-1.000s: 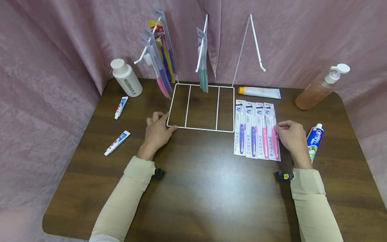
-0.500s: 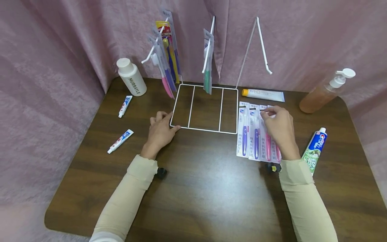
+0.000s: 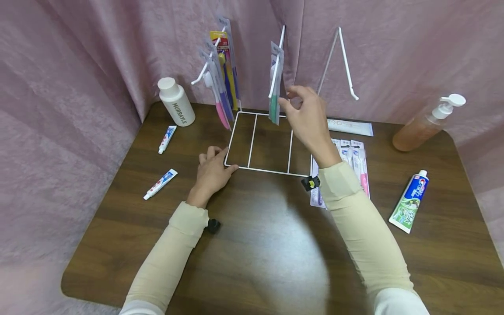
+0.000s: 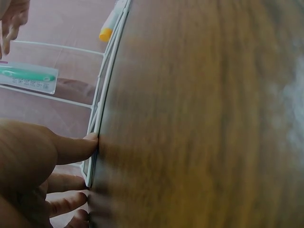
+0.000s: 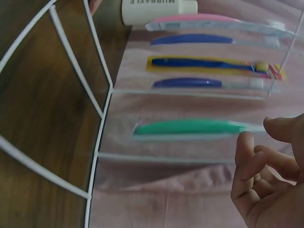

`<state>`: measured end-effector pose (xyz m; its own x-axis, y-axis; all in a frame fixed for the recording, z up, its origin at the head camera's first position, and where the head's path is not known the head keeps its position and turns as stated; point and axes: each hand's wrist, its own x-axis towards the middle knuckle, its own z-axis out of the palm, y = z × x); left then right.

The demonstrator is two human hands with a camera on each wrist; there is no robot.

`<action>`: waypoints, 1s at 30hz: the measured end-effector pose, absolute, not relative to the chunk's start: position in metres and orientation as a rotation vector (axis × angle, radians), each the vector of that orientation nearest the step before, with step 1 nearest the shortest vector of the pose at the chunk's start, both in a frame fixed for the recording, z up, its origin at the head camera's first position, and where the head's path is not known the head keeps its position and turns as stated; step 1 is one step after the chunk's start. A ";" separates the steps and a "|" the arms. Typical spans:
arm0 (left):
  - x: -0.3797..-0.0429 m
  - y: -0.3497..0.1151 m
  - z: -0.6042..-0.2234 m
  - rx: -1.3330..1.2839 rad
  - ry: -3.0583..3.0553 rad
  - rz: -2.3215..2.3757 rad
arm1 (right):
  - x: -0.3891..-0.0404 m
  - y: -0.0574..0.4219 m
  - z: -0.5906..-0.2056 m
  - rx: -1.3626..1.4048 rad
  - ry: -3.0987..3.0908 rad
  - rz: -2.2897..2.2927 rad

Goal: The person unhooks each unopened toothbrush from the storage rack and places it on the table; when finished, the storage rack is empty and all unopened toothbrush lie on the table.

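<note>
Right hand [image 3: 309, 118] up at the middle hook [image 3: 282, 35], right beside the green toothbrush [image 3: 273, 107] that hangs there in its clear pack! Thumb and forefinger stand apart at the tips, the other fingers bend loosely, and there is nothing in the grasp; whether a fingertip brushes the pack, I can't tell. Down at the near left corner, the left hand [image 3: 214, 171] has the white wire rack [image 3: 267, 170] pinched, thumb against the front rail, fingers curled round the other side of the corner. Over on the left hook [image 3: 201, 73], a crowd: a pink toothbrush [image 3: 222, 115] at the front, purple ones in clear packs, and one on a yellow card [image 3: 218, 36] among them. The right hook [image 3: 347, 65] juts out beyond the right hand. Below the right arm, toothbrush packs [image 3: 363, 175] lie side by side on the brown table [image 3: 220, 271], partly covered by sleeve and wrist, with a pale toothpaste tube [image 3: 350, 127] just behind them. Further right lie a blue-and-green tube [image 3: 409, 201] and, towards the back, an amber pump bottle [image 3: 413, 131]. Out left, a white bottle [image 3: 179, 107] stands by the curtain [image 3: 98, 65], two small tubes [image 3: 167, 140] nearer the front.
</note>
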<state>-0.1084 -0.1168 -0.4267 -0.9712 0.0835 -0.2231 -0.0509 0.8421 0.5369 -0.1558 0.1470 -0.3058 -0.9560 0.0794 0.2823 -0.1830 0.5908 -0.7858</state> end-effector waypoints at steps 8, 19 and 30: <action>-0.108 -0.114 -0.428 0.028 2.780 0.797 | -0.170 0.127 -0.302 0.017 -2.465 1.354; -0.109 -0.116 -0.427 0.027 2.792 0.788 | -0.170 0.129 -0.301 0.019 -2.330 1.513; -0.109 -0.116 -0.429 0.011 2.790 0.800 | -0.158 0.145 -0.305 0.026 -2.345 1.392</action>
<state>-0.1095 -0.1157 -0.4295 -0.9715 0.0726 -0.2259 -0.0582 0.8501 0.5234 -0.1582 0.1447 -0.3051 -0.9152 0.1898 0.3555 -0.2212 0.5009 -0.8368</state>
